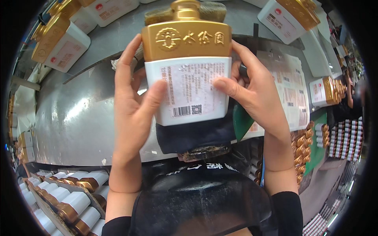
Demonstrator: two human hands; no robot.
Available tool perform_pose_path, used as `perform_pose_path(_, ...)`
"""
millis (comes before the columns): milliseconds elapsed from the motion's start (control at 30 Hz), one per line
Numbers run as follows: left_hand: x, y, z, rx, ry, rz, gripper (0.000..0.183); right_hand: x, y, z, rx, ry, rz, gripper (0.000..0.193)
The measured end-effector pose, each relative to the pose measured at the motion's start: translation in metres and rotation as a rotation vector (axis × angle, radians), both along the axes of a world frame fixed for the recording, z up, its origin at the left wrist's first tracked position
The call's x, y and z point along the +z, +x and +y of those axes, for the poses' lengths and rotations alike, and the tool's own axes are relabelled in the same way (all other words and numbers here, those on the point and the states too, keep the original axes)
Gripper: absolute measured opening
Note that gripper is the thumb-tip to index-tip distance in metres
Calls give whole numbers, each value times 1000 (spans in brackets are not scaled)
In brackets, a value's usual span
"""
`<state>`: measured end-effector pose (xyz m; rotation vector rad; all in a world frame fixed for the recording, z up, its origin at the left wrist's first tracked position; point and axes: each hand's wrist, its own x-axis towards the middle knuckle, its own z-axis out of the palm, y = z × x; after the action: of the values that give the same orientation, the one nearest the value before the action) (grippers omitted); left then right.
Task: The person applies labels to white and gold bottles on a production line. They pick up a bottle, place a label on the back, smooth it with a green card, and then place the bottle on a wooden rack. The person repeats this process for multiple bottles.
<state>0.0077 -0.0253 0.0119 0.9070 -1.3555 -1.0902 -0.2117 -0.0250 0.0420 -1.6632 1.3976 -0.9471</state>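
Note:
Upright in front of me is a bottle (pixel 189 92) with a white body and a raised-pattern gold shoulder, a printed label on its facing side. My left hand (pixel 136 90) grips its left side, thumb on the front by the label. On the opposite side, my right hand (pixel 252 86) closes round the bottle, thumb pressed near the label's right edge. A small dark object (pixel 243 70) shows among the right fingers, its kind unclear. Just below that hand is a green flat piece (pixel 242 122); whether the hand touches it is hidden. Dark cloth (pixel 189 138) lies beneath the bottle.
The metal table (pixel 75 129) spreads to the left. Label sheets (pixel 293 84) lie to the right. More gold-and-white bottles stand along the far edge (pixel 67 47) and far right (pixel 289 19). A divided box of bottles (pixel 75 200) sits at lower left; several rows fill the lower right.

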Motion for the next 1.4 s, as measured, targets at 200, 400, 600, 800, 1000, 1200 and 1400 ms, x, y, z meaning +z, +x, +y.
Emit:
perform_pose_path(200, -1, 5, 21, -92, 46, 1, 87, -2, -2, 18, 26, 39, -4, 81)
perform_pose_path(400, -3, 6, 22, -64, 76, -82, 93, -4, 1, 19, 26, -50, 142, 83)
perform_pose_path(600, -7, 8, 22, -98, 82, -14, 93, -3, 0, 19, 33, 24, 22, 81)
perform_pose_path(800, -8, 7, 22, -73, 64, -82, 94, 0, -2, 17, 53, 14, 138, 84)
perform_pose_path(1000, -10, 7, 22, -73, 71, -82, 96, 3, -2, 17, 54, 29, 111, 83)
perform_pose_path(1200, -10, 7, 22, -59, 81, -52, 96, -4, -8, 2, -1, 116, -185, 59)
perform_pose_path(1400, -7, 4, 24, -56, 110, -103, 97, 19, -36, -14, -298, -177, -356, 40)
